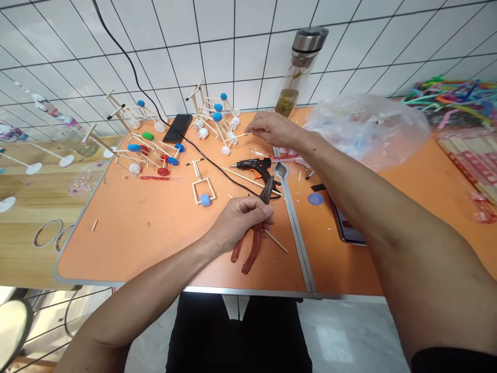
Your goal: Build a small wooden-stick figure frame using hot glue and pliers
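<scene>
My left hand (pixel 245 220) is closed around a pair of pliers (pixel 251 253) with red handles, their dark jaws pointing away from me. A thin wooden stick (pixel 277 242) passes beneath this hand; whether the fingers also grip it I cannot tell. Farther back, my right hand (pixel 272 129) pinches the end of a small wooden stick (pixel 243 135) beside a stick-built model (pixel 217 117) with blue and white bottle-cap wheels. A black glue gun (pixel 254 165) lies between my hands. Left of it is a small stick frame (pixel 203 190) with a blue cap.
More stick models (pixel 145 150) stand at the left, near a black phone (pixel 177 128). A cable crosses the orange table (pixel 132 228). Behind my right arm are a tea bottle (pixel 297 77) and a plastic bag (pixel 365 129). Another phone (pixel 347 228) lies partly under that arm.
</scene>
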The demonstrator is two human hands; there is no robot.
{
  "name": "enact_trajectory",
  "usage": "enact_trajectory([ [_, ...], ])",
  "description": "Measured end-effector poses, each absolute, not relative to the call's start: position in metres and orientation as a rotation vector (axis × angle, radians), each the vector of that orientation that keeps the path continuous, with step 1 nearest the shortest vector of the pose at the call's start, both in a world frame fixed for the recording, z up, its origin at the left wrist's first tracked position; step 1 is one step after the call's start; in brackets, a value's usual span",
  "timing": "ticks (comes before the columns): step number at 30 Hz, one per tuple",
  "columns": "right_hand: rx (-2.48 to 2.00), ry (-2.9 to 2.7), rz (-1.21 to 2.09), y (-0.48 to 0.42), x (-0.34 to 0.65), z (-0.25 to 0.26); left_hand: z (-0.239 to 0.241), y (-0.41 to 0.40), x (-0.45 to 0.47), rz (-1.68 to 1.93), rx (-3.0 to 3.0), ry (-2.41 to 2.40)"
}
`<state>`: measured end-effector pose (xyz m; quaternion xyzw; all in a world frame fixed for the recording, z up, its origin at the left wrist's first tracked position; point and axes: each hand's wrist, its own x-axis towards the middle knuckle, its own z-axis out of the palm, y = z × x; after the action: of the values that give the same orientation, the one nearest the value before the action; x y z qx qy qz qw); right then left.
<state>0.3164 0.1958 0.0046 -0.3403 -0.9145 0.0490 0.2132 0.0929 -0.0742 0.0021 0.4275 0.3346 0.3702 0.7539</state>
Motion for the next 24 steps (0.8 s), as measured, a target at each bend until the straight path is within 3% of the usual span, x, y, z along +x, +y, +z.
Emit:
enact_trajectory([
  [24,-0.917,-2.559,0.241,0.216,0.302,0.008,0.001,-0.072,0.097,0.770,0.901,0.816],
])
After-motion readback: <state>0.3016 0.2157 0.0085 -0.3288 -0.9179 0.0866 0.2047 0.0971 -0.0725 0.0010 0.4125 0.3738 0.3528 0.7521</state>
